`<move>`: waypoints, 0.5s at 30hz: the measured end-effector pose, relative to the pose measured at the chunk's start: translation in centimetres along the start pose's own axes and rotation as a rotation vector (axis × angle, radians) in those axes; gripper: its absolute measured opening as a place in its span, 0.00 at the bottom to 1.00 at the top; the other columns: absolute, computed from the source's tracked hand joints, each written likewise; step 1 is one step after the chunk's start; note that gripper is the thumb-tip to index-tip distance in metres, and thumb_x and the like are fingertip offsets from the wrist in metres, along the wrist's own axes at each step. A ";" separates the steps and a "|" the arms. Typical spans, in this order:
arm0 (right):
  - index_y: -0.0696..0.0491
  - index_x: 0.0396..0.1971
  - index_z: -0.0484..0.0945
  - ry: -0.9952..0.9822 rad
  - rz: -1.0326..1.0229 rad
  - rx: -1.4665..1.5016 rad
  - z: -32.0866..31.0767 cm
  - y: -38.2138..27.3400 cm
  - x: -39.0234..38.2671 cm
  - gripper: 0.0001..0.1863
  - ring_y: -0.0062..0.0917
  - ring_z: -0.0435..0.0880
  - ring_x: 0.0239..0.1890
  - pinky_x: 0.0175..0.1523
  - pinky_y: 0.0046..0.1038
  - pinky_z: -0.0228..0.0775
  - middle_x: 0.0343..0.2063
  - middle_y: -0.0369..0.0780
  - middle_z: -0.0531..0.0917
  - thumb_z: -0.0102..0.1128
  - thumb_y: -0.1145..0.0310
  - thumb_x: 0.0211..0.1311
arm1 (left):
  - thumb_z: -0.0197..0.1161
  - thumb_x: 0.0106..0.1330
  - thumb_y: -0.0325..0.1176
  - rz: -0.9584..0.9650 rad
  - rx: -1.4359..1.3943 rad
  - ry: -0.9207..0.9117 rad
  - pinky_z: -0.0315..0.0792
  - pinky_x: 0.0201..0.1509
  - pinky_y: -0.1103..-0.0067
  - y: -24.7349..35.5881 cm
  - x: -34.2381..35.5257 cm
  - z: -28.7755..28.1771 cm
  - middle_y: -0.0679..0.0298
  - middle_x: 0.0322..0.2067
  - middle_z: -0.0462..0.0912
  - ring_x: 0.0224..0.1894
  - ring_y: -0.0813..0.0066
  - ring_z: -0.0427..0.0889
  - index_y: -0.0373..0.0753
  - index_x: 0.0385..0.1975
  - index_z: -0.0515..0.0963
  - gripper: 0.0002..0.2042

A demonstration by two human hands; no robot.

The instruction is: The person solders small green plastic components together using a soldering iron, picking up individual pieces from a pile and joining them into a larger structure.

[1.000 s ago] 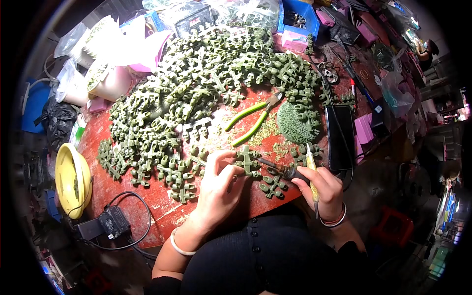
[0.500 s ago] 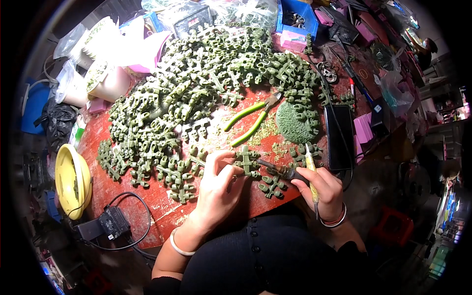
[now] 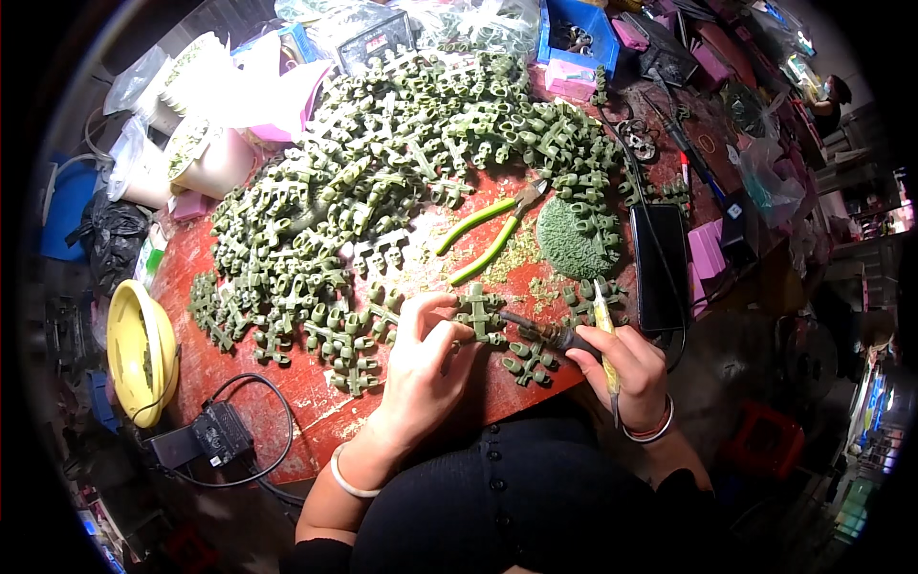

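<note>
My left hand (image 3: 430, 364) has curled fingers pinching the edge of a green moulded plastic sprue (image 3: 483, 311). My right hand (image 3: 626, 373) is closed on a dark-handled tool (image 3: 569, 340) with a thin shaft pointing at that sprue, and on a yellow pen-like tool (image 3: 602, 320) with a pale tip. A smaller green sprue (image 3: 526, 364) lies below the tools. A big heap of similar green pieces (image 3: 421, 124) covers the back of the red table (image 3: 311, 426). Green-handled cutters (image 3: 483, 253) lie open above my hands, beside a round textured green pad (image 3: 574, 239).
A black phone (image 3: 658, 273) and cables are at the right, near pink blocks (image 3: 706, 253). A yellow basin (image 3: 139, 354) and black adapters (image 3: 220, 430) are at the left. White buckets (image 3: 206, 163) and a blue bin (image 3: 574, 33) stand behind. A co-worker (image 3: 827, 100) is at the far right.
</note>
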State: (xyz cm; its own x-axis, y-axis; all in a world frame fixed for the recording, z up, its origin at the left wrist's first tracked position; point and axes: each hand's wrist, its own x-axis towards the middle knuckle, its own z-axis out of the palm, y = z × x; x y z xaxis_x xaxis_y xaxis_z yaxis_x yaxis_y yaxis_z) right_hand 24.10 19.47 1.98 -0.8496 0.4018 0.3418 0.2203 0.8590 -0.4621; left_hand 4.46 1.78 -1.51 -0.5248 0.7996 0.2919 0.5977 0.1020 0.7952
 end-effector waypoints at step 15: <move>0.56 0.43 0.83 0.009 0.009 -0.002 0.0 0.0 0.1 0.20 0.35 0.80 0.24 0.30 0.31 0.72 0.25 0.42 0.80 0.78 0.74 0.48 | 0.71 0.54 0.18 0.003 0.013 -0.004 0.77 0.44 0.70 -0.1 0.0 0.0 0.48 0.52 0.72 0.36 0.64 0.82 0.33 0.34 0.77 0.11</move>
State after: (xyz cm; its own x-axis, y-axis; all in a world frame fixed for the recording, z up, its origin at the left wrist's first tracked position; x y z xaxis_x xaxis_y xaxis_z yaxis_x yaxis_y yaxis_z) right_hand 24.01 19.48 1.98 -0.8432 0.4120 0.3453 0.2285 0.8561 -0.4636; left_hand 4.37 1.77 -1.55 -0.5205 0.8025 0.2918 0.6073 0.1077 0.7871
